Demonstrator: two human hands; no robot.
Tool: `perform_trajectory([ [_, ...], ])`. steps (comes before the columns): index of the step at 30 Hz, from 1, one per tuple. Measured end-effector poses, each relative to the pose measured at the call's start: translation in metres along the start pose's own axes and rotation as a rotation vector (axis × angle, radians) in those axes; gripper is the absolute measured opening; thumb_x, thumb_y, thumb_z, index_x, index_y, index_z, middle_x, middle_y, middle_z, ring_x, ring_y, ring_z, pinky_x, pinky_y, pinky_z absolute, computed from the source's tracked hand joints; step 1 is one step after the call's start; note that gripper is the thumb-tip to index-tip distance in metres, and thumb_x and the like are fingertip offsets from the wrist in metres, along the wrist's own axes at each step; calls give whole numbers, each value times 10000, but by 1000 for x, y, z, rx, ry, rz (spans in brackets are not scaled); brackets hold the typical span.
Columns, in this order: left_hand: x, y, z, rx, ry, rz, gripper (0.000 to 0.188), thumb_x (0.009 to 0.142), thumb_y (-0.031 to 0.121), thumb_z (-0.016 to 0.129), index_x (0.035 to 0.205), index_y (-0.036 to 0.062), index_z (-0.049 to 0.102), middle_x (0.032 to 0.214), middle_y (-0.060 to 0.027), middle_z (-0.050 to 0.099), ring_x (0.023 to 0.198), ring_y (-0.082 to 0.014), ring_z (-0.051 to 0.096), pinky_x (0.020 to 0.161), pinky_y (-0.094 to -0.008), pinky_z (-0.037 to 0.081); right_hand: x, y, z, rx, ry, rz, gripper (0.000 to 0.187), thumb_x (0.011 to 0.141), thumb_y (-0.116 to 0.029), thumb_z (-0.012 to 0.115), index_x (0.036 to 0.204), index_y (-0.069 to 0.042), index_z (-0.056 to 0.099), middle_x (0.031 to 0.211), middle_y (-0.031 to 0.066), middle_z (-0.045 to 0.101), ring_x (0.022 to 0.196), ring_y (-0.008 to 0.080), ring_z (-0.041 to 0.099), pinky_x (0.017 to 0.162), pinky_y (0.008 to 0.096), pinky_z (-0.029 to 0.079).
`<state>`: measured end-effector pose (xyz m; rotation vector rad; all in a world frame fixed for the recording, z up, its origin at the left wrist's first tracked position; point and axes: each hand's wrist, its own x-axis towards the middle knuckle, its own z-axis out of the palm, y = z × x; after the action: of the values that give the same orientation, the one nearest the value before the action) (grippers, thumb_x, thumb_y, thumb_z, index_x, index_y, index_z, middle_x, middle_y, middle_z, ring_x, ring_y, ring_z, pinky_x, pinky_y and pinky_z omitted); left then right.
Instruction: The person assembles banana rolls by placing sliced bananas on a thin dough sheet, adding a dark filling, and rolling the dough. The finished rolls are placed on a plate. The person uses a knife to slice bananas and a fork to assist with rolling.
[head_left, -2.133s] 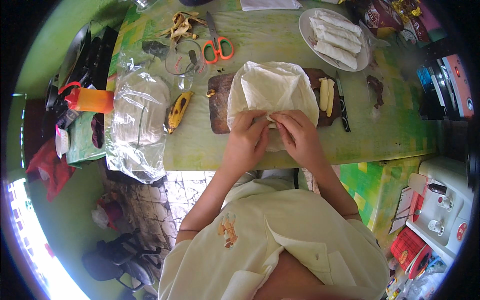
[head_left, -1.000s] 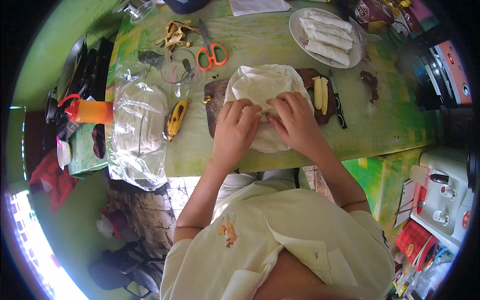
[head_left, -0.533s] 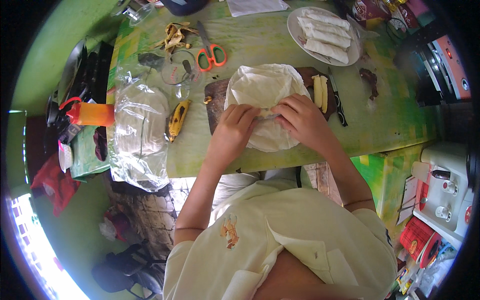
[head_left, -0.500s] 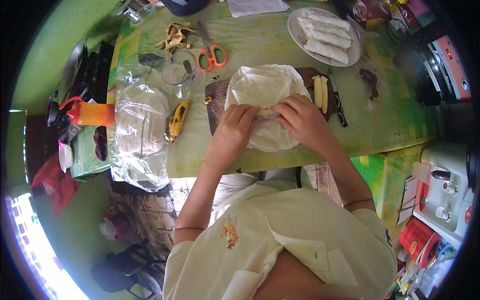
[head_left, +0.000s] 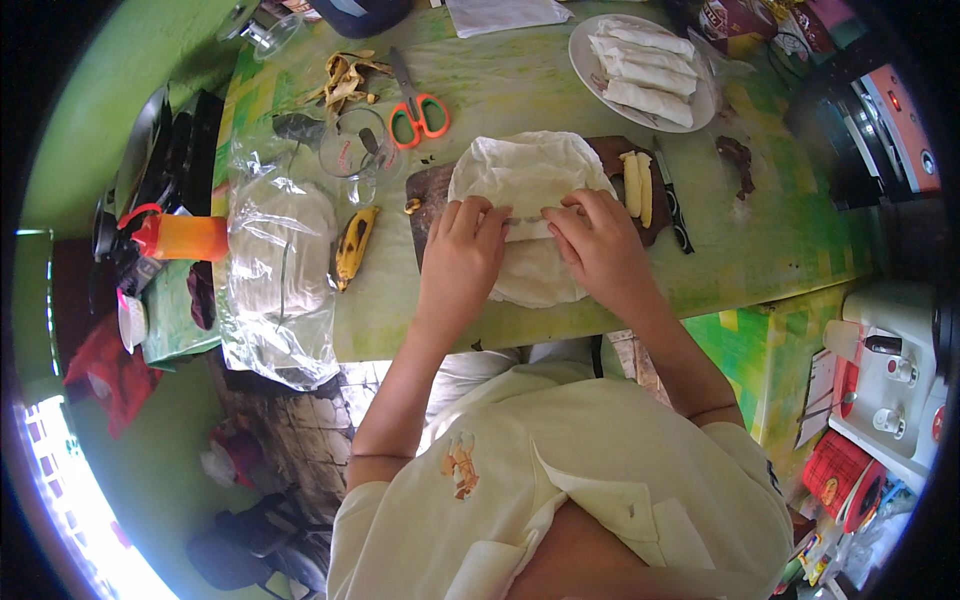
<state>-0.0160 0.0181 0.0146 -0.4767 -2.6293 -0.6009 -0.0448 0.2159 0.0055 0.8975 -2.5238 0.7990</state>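
Nearest is the person's cream shirt (head_left: pixel 600 440), with both forearms reaching forward over the table (head_left: pixel 500 95). The left hand (head_left: pixel 462 255) and the right hand (head_left: pixel 605 250) are a little apart, palms down with fingers bent, their tips meeting the two ends of a narrow pale strip (head_left: pixel 527 221) with greyish patches; I cannot tell whether they pinch it or only press on it. The strip lies between the hands across the middle of a thin, round, off-white wrapper (head_left: pixel 535 275), which spreads beneath the fingers and beyond them. Under the wrapper is a dark brown cutting board (head_left: pixel 427 190), showing past both hands. On its end just beyond the right hand lie peeled banana pieces (head_left: pixel 637 188), and beside them, farther right, a knife (head_left: pixel 678 215) with a black handle. To the left of the left hand is a spotted yellow banana (head_left: pixel 356 248), then a clear plastic bag (head_left: pixel 275 345) of round pale sheets, then an orange bottle (head_left: pixel 188 238) with a red top. Ahead of the left hand stand a glass cup (head_left: pixel 337 160), orange-handled scissors (head_left: pixel 419 118) lying open, and banana peel (head_left: pixel 345 80). Well ahead of the right hand, a white plate (head_left: pixel 592 90) bears four pale rolls (head_left: pixel 650 78).
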Motion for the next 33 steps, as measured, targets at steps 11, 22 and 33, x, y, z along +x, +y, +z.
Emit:
perform_trajectory([
  [11, 2, -11, -3, -291, -37, 78, 257, 770, -1, 691, 1024, 15, 659, 1005, -139, 636, 963, -345, 606, 843, -430, 503, 2, 7, 0, 42, -85, -56, 286, 801, -92, 712, 1076, -72, 638, 992, 57, 656, 894, 258, 613, 790, 382, 452],
  [22, -1, -3, -11, -223, -121, -9, 221, 809, 13, 672, 1029, 8, 654, 976, -150, 640, 945, -356, 606, 834, -430, 499, -2, -1, -7, -12, -44, -80, 275, 817, -94, 696, 1079, -76, 617, 944, 56, 646, 900, 256, 593, 774, 396, 418],
  [33, 7, -11, -11, -115, -15, 107, 244, 788, 81, 722, 1023, 53, 662, 973, -111, 637, 928, -327, 612, 828, -438, 499, 1, 6, -4, 0, -93, -50, 236, 838, -69, 665, 1068, -69, 614, 971, 67, 631, 921, 267, 582, 774, 398, 413],
])
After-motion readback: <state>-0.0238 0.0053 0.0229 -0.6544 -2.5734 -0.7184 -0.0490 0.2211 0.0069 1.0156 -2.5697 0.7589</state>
